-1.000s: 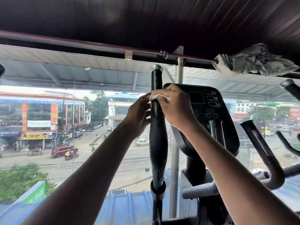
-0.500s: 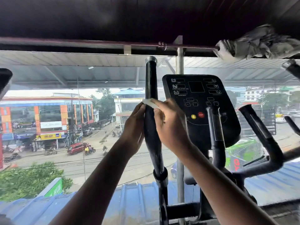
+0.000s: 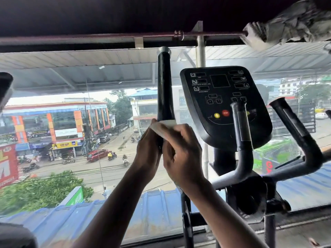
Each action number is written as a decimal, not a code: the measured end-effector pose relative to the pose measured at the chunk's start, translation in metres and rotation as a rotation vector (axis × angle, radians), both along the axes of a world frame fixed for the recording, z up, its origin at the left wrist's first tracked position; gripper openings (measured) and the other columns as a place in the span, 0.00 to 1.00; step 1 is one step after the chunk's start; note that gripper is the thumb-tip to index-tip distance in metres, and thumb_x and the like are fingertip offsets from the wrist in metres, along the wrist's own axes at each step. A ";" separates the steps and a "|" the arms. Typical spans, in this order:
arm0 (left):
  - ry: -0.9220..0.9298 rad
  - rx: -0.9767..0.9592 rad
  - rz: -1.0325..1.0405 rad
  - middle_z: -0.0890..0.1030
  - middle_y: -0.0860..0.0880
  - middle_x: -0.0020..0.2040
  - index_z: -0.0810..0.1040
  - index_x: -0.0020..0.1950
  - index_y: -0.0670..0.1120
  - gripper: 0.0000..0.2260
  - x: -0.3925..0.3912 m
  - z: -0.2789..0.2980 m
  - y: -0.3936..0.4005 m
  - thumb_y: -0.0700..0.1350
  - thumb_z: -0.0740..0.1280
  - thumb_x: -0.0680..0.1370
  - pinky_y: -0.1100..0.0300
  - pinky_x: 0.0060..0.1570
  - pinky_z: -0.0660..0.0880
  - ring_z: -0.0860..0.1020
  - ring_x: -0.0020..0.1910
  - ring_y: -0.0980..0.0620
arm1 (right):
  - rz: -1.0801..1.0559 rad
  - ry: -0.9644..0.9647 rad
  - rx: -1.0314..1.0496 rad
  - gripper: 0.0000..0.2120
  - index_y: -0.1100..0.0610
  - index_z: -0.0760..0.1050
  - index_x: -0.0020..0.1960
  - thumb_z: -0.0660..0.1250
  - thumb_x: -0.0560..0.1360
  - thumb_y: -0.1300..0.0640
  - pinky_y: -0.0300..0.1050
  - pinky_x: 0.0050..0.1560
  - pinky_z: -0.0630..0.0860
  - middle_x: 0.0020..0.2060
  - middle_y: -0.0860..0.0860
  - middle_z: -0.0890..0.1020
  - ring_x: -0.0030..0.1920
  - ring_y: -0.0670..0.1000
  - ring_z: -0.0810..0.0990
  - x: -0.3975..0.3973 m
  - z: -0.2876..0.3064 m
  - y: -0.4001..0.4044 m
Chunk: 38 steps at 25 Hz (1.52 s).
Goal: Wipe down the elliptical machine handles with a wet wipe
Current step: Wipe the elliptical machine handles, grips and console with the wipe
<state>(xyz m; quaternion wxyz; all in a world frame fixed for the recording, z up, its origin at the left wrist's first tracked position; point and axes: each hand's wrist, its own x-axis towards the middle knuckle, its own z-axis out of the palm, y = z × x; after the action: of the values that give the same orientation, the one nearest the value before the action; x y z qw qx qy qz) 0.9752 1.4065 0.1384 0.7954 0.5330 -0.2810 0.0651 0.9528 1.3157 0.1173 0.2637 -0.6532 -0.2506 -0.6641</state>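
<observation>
A black upright elliptical handle (image 3: 164, 83) with a silver cap rises in the centre of the view. A white wet wipe (image 3: 162, 126) is wrapped round the handle about halfway down its visible length. My left hand (image 3: 147, 153) and my right hand (image 3: 182, 154) both grip the handle through the wipe, one on each side. The handle below my hands is hidden behind them.
The black console (image 3: 223, 102) with yellow and red buttons stands right of the handle. Fixed grey handlebars (image 3: 240, 126) and a black grip (image 3: 293, 126) lie further right. A crumpled cloth (image 3: 286, 25) hangs on the overhead rail (image 3: 107, 39). A glass window faces the street.
Both hands have slid down the handle with the wipe, leaving more bare black handle above them. The camera has tilted down a little.
</observation>
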 end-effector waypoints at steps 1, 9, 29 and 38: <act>0.001 -0.018 -0.012 0.81 0.49 0.37 0.80 0.47 0.46 0.15 0.000 0.000 0.001 0.55 0.60 0.78 0.62 0.39 0.76 0.79 0.40 0.53 | 0.001 -0.017 -0.047 0.20 0.57 0.79 0.62 0.63 0.73 0.70 0.47 0.46 0.77 0.48 0.50 0.75 0.45 0.54 0.79 -0.003 -0.011 -0.002; 0.042 -0.037 -0.023 0.81 0.39 0.51 0.80 0.57 0.41 0.17 0.004 -0.002 0.002 0.50 0.55 0.84 0.54 0.49 0.75 0.79 0.52 0.46 | -0.107 0.101 -0.049 0.14 0.57 0.82 0.54 0.60 0.75 0.62 0.50 0.46 0.78 0.48 0.53 0.78 0.48 0.53 0.79 0.004 0.055 0.000; -0.142 0.131 0.074 0.83 0.45 0.57 0.82 0.58 0.49 0.27 0.015 -0.057 -0.012 0.66 0.54 0.75 0.49 0.63 0.71 0.80 0.57 0.47 | 0.331 0.169 0.531 0.07 0.60 0.75 0.48 0.64 0.74 0.70 0.47 0.45 0.77 0.44 0.52 0.81 0.46 0.52 0.81 0.019 -0.078 0.008; -0.169 0.096 0.058 0.83 0.49 0.58 0.80 0.58 0.51 0.25 0.026 -0.068 -0.020 0.65 0.54 0.74 0.51 0.68 0.69 0.78 0.63 0.50 | 0.344 0.354 0.611 0.10 0.47 0.78 0.58 0.62 0.79 0.53 0.54 0.50 0.78 0.49 0.48 0.82 0.48 0.52 0.81 0.029 -0.077 -0.003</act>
<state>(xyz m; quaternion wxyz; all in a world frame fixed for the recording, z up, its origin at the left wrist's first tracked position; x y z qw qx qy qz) 1.0016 1.3869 0.0701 0.7402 0.5709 -0.3344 0.1195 0.9817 1.3125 0.0398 0.5926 -0.5975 -0.0977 -0.5313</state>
